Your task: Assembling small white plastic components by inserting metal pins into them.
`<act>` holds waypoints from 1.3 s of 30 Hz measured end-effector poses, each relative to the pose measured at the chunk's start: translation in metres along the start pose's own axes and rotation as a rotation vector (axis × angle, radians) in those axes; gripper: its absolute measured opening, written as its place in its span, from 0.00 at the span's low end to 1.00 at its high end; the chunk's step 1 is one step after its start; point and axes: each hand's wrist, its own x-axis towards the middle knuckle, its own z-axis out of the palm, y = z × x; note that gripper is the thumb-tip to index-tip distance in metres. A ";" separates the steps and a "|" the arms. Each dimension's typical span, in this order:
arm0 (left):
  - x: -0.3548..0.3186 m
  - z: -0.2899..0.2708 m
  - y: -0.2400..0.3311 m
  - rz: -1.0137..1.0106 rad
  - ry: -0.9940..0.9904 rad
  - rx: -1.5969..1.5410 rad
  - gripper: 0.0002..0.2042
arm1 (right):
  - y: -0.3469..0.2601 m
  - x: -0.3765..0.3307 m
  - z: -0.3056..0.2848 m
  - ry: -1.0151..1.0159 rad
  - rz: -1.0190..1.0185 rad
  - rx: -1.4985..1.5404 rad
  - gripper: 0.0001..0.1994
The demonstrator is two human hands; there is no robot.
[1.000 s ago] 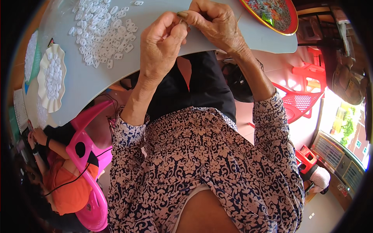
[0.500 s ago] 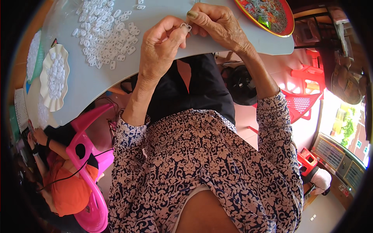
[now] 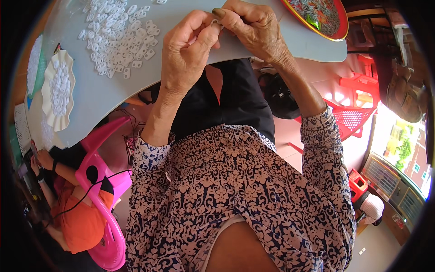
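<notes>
Above the table's near edge my two hands meet, fingertips nearly touching. My left hand (image 3: 190,47) pinches a small white plastic piece (image 3: 216,21) between thumb and forefinger; it looks like the holed pieces on the table. Thumb and fingers of my right hand (image 3: 253,29) are closed against the same spot, and whatever they grip is too small to make out. To the left of my hands spreads a loose heap of white plastic pieces (image 3: 120,38), oval and with holes. A red, gold-rimmed tray (image 3: 345,27) of thin grey metal bits lies right of my right hand.
The grey table (image 3: 97,97) curves around in front. At its left stand a wavy-edged cream dish (image 3: 58,121) of white pieces and a green basket (image 3: 38,77). A person in an orange top (image 3: 84,224) sits by a pink chair (image 3: 106,213). Red chairs (image 3: 351,120) stand right.
My hands have shifted slightly up and closer together, and the right fingers now cover more of the white piece. The view has moved a little; the heap is otherwise the same.
</notes>
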 end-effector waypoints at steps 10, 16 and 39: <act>-0.001 -0.006 -0.003 -0.075 -0.044 -0.036 0.07 | -0.008 0.003 -0.010 -0.112 0.116 0.311 0.11; 0.000 -0.004 -0.003 -0.046 -0.029 -0.014 0.06 | 0.004 0.003 -0.011 -0.103 0.101 0.224 0.11; -0.001 -0.001 -0.001 -0.025 0.012 0.031 0.07 | 0.000 -0.008 -0.004 -0.001 0.157 0.211 0.06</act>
